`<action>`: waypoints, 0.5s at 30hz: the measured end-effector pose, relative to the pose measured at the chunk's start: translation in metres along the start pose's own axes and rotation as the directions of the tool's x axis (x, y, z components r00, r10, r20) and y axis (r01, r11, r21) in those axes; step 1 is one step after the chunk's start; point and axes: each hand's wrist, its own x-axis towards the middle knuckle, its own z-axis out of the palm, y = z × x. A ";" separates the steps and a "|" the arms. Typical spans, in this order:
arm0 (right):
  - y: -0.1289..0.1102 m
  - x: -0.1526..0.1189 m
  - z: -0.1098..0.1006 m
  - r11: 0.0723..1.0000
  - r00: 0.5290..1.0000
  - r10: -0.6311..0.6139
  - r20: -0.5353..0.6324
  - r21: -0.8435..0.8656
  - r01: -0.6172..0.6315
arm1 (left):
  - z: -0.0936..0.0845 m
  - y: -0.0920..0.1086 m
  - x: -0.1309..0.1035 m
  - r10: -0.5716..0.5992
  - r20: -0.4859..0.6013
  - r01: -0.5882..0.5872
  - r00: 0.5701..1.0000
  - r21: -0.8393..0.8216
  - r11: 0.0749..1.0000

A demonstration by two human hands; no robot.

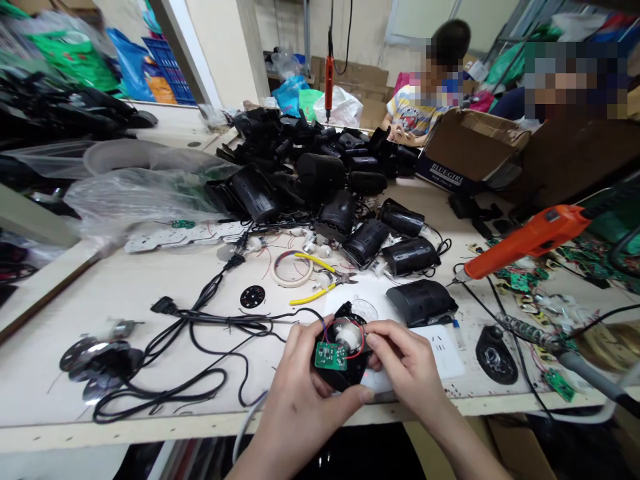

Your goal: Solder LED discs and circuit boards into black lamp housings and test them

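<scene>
Black housing [345, 383] sitting right between both hands, long axis running near to far

Plastic bag [135, 193] well left of the housing, contents unclear; left hand [305, 380] half-curled round its left and near sides, gripping it, green board [331, 356] by the fingers; white motor [349, 335] nested inside; right hand [407, 360] mostly closed at its right edge, can't tell what's pinched; cardboard box [465, 147] beyond it to the right, inside hidden

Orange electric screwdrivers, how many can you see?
2. A long, slanting orange electric screwdriver is on the picture's right; a slim, hanging orange electric screwdriver points down at the back, near the middle. Others could be hidden.
</scene>
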 end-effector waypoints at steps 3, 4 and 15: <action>0.001 0.002 0.000 1.000 1.000 -0.018 -0.006 -0.004 0.018 | 0.001 0.005 0.002 0.007 -0.013 -0.007 1.000 -0.004 1.000; 0.001 0.002 0.000 1.000 1.000 -0.025 -0.008 -0.006 0.025 | 0.001 0.005 0.002 0.011 -0.021 -0.012 1.000 -0.005 1.000; 0.003 0.006 0.001 0.981 0.988 -0.154 0.004 -0.122 0.153 | 0.007 -0.007 0.006 0.088 -0.155 -0.087 0.984 0.010 0.996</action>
